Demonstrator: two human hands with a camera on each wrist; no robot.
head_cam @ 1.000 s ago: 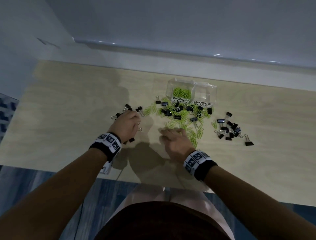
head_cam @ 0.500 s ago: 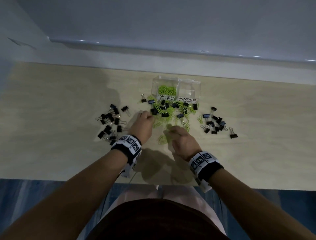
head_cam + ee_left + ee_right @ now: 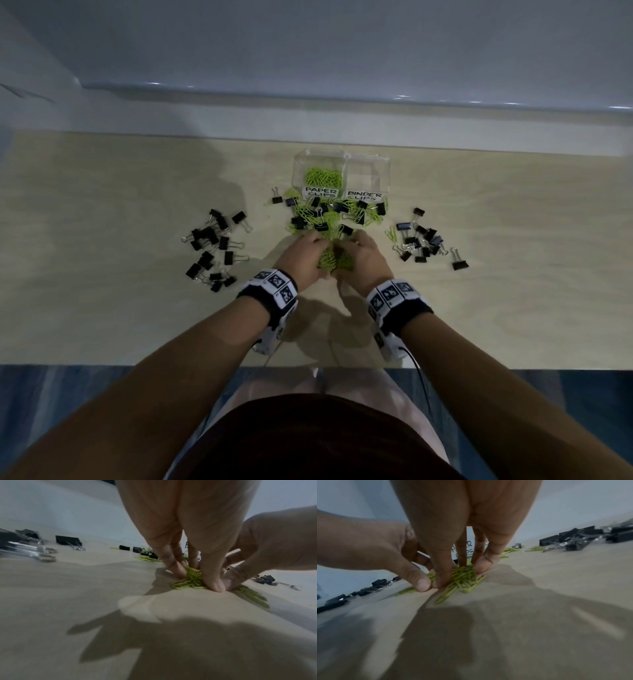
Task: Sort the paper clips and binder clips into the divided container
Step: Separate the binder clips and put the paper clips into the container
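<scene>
Gathering the green paper clips (image 3: 334, 260) into one heap on the counter (image 3: 102, 308), the left hand (image 3: 301, 262) and right hand (image 3: 364, 263) cup the heap from both sides, fingers curled around it. For a clean scoop, keep fingertips flat on the counter and exclude nearby binder clips (image 3: 346, 229). The divided container (image 3: 383, 171) stands just beyond; its left compartment, labelled PAPER CLIPS, already holds some.

Black wristbands (image 3: 399, 306) bearing white square-patterned tags, cables trailing.
</scene>
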